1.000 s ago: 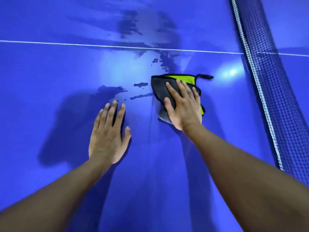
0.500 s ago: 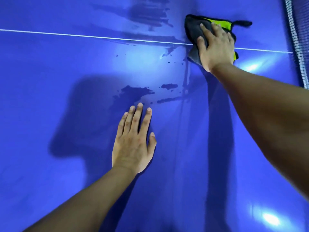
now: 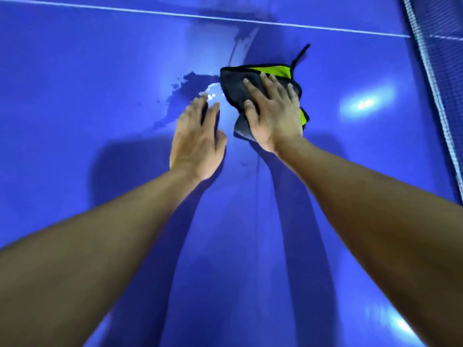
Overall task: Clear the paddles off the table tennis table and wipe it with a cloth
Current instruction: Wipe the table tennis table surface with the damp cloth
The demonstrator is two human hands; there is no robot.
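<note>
A glossy, deep blue table (image 3: 75,96) fills the whole frame; its smooth, hard top mirrors ceiling lights as bright spots at the right and lower right. Two bare forearms reach up from the bottom corners toward the middle. A dark mesh net (image 3: 438,58) with a white top band runs down the right edge of the frame. A thin white line (image 3: 125,10) crosses the table along the top.

The left hand (image 3: 198,144) lies palm down just left of centre, fingers straight and close together, holding nothing; its fingertips are slightly blurred. The right hand (image 3: 273,113), just beside it on the right, presses flat on the cloth (image 3: 233,86) with fingers spread and nearly straight.

The cloth sits on the table just above the centre of the frame, partly under the right hand. It is soft and crumpled, dark grey on top, with a bright lime-green side showing at its upper and lower right edges and dark stitched trim.

A dark, irregular wet patch (image 3: 185,96) with small scattered droplets spreads left of the cloth, reaching the left fingertips.

A thin black hanging loop (image 3: 300,55) sticks up from the cloth's upper right corner.
</note>
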